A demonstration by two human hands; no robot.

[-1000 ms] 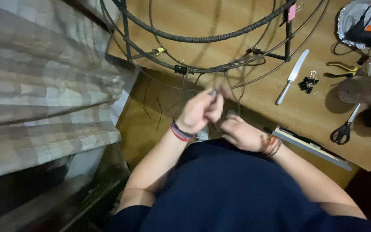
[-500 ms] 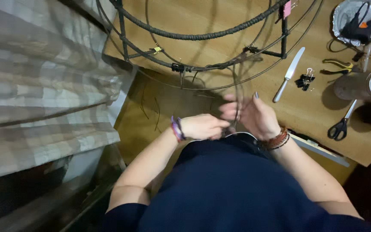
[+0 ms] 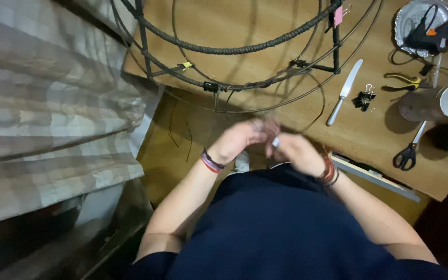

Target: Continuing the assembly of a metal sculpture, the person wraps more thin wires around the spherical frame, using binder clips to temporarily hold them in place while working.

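Together our left hand [image 3: 239,140] and right hand [image 3: 294,150] meet, fingers curled close around something small and blurred — we cannot tell what — below the wrapped wire frame [image 3: 234,50] — beside a knife [image 3: 344,92].

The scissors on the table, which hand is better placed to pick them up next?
Probably the right hand. The scissors lie on the wooden table on the right side, past that wrist. The left hand sits farther off and would have to cross over. Both hands are together, blurred, by a thin strand.
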